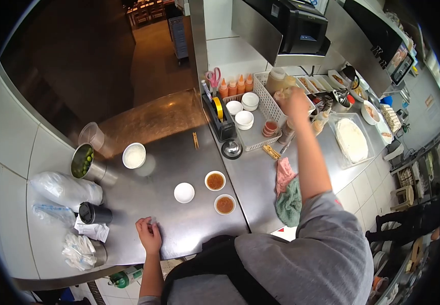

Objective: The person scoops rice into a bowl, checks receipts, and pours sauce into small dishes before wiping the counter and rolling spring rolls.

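Observation:
My right hand (296, 105) reaches into a white plastic basket (266, 103) at the back of the counter. Its fingers are closed around something pale and translucent, mostly hidden by the hand. A cloudy squeeze bottle (276, 80) stands just behind it. My left hand (149, 235) rests near the counter's front edge, fingers loosely bent and apart, with nothing clearly in it. To its right sit a small white bowl (184, 192) and two white bowls of brown sauce, one farther back (215, 181) and one nearer (225, 204).
Stacked white bowls (244, 120), orange-tipped bottles (232, 87) and a tape dispenser (221, 119) stand at the back. Pink and green cloths (287, 198) lie beneath my right arm. On the left are a metal container of green limes (82, 161) and a black-lidded cup (95, 213).

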`<act>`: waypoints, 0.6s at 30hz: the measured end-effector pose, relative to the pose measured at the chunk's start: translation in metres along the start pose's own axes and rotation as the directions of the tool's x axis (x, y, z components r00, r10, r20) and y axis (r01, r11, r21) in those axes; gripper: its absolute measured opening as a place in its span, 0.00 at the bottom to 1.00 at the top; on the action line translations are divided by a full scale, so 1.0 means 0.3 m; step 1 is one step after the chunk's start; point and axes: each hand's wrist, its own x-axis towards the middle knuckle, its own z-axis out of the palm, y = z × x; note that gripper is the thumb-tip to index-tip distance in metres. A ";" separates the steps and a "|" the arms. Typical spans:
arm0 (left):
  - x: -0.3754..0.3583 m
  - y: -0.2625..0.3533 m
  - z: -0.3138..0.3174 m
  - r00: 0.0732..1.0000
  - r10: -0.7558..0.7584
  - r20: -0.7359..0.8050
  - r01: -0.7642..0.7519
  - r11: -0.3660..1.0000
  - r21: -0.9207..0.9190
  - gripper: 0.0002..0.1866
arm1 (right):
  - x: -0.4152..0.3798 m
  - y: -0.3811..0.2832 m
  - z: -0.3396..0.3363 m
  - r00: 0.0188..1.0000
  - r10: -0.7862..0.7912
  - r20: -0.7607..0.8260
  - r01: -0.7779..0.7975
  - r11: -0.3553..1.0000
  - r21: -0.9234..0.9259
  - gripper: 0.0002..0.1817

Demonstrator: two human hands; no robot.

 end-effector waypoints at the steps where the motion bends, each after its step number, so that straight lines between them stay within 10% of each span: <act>1: 0.001 0.002 0.002 1.000 -0.015 -0.001 0.015 1.000 0.003 0.14 | 0.079 0.101 -0.007 0.954 0.074 0.291 -0.044 0.993 -0.106 0.32; 2: 0.005 -0.001 0.003 1.000 0.024 -0.011 -0.024 0.999 0.023 0.14 | 0.152 0.179 0.020 0.799 0.077 0.596 0.018 0.988 -0.151 0.39; 4: 0.005 -0.007 0.005 0.999 0.040 -0.015 -0.040 0.998 0.046 0.13 | 0.157 0.231 0.107 0.786 -0.031 0.617 0.113 0.989 -0.094 0.43; 9: 0.011 0.008 -0.003 0.999 0.049 0.004 -0.049 0.987 0.154 0.13 | 0.156 0.325 0.219 0.898 -0.050 0.437 0.019 0.997 0.074 0.44; 11: 0.009 -0.015 0.000 0.997 0.075 -0.009 -0.073 0.986 0.152 0.14 | 0.108 0.311 0.120 0.958 -0.191 0.213 0.061 0.863 0.501 0.34; 14: 0.009 -0.004 -0.003 0.999 -0.028 -0.026 0.029 0.998 0.062 0.15 | -0.033 0.172 -0.171 0.929 -0.369 -0.005 0.325 0.811 0.487 0.35; 18: 0.021 0.011 -0.013 1.000 0.019 0.013 -0.020 0.998 0.058 0.14 | -0.170 -0.062 -0.284 0.975 -0.223 -0.011 0.127 0.513 0.849 0.30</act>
